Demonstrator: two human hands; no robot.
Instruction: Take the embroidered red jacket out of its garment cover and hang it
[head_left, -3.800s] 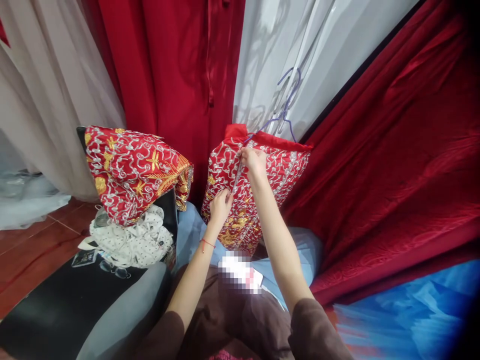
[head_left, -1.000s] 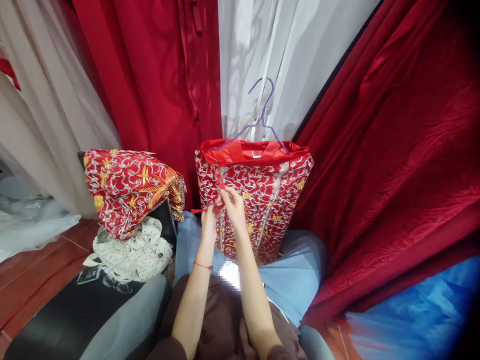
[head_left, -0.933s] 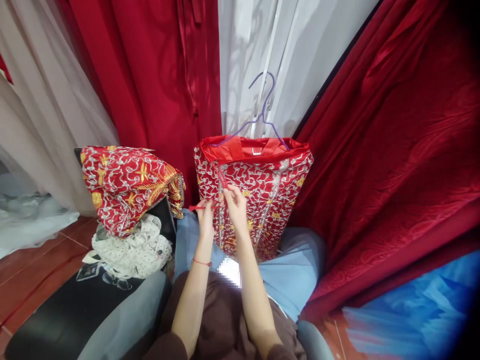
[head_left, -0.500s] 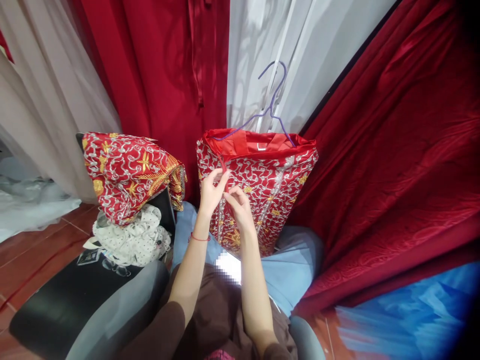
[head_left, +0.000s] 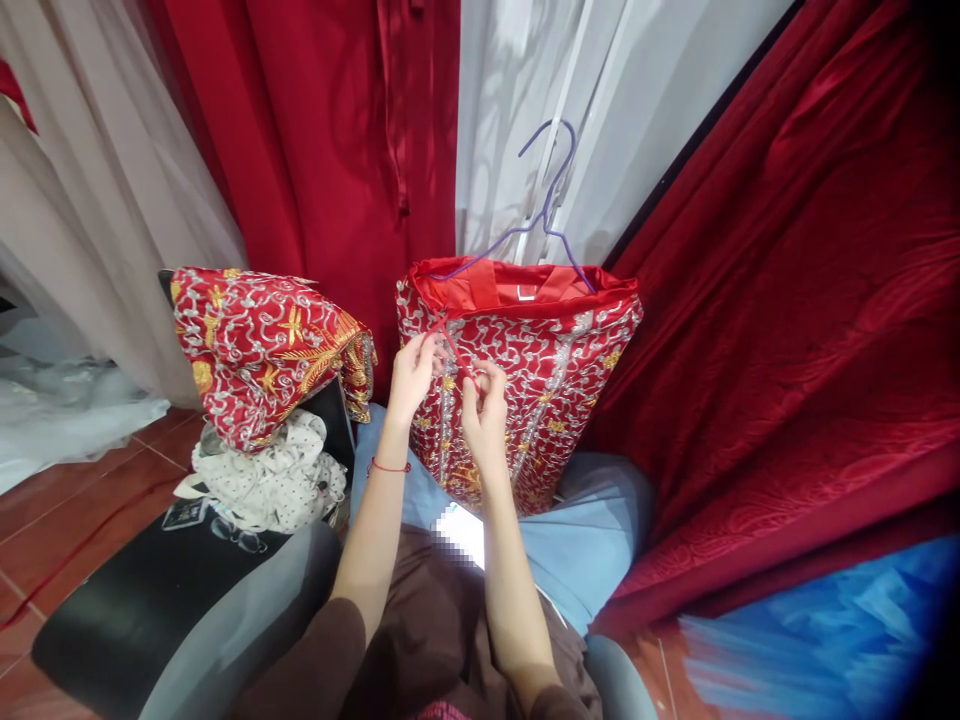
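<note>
A red skirt-like garment (head_left: pixel 517 385) with silver and gold embroidery hangs in front of me from a purple wire hanger (head_left: pixel 545 215). Its plain red waistband (head_left: pixel 536 300) gapes at the top. From the waistband's left side comes a thin red ribbon (head_left: pixel 454 348), its two strands crossing just below the band. My left hand (head_left: pixel 415 372) pinches one strand. A little lower and to the right, my right hand (head_left: pixel 486 408) grips the other strand between thumb and fingers. Both hands are in front of the embroidered cloth.
Left of me, another red embroidered cloth (head_left: pixel 262 350) drapes over a black chair (head_left: pixel 150 600). On the seat lie a white dotted cloth (head_left: pixel 270 475), glasses (head_left: pixel 238 535) and a small card (head_left: pixel 184 513). A lit phone (head_left: pixel 461 533) rests on my lap. Red curtains (head_left: pixel 787 330) hang nearby.
My hands have moved apart, the left one leftward and the right one slightly rightward. The ribbon strands, bunched together before, now spread into a crossing.
</note>
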